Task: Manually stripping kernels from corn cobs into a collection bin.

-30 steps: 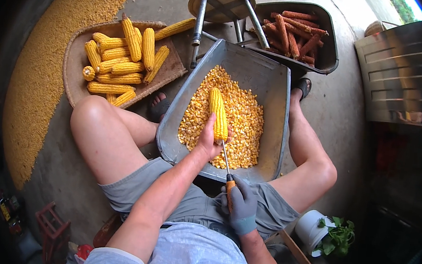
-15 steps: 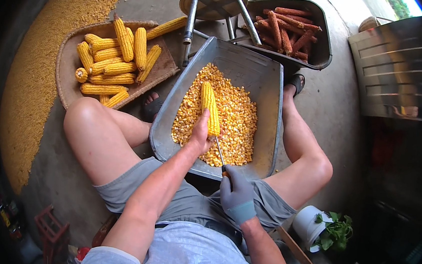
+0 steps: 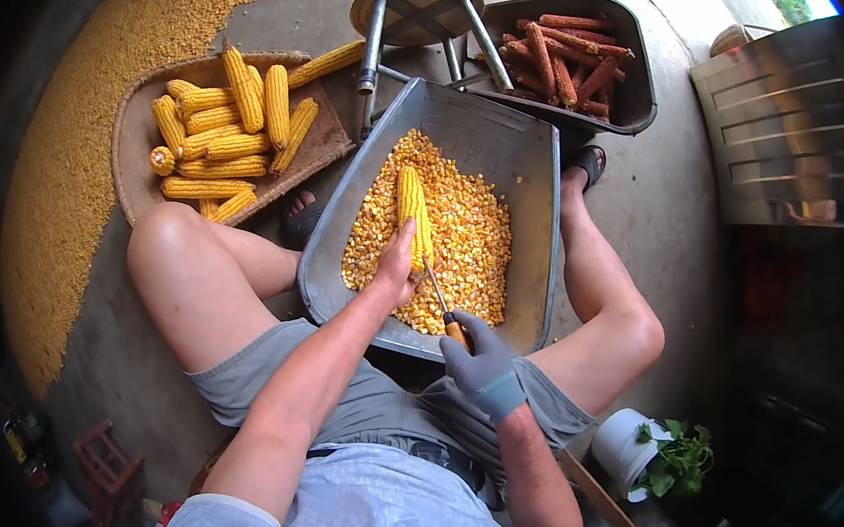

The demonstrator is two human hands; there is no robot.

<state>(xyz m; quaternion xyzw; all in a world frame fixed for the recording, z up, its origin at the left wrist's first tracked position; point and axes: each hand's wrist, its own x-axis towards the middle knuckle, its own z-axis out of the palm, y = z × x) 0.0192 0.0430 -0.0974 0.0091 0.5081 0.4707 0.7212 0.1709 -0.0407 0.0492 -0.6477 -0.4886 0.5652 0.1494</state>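
Note:
My left hand [image 3: 397,264] grips the near end of a yellow corn cob [image 3: 414,210], holding it lengthwise over a grey metal trough [image 3: 535,173] full of loose kernels [image 3: 464,242]. My right hand [image 3: 478,364], in a grey glove, holds a thin metal tool with a wooden handle [image 3: 439,300]. The tool's tip rests against the lower right side of the cob. The trough sits between my bare knees.
A shallow woven basket [image 3: 135,153] of whole yellow cobs lies to my left. A dark tub [image 3: 636,107] of stripped reddish cobs stands behind the trough beside a metal stool [image 3: 415,2]. Loose kernels [image 3: 92,134] are spread over the floor at left. A white pot with a plant [image 3: 651,454] sits at right.
The view has shifted slightly. My hands keep the same grip on cob and tool, and the tool stays against the cob's lower side.

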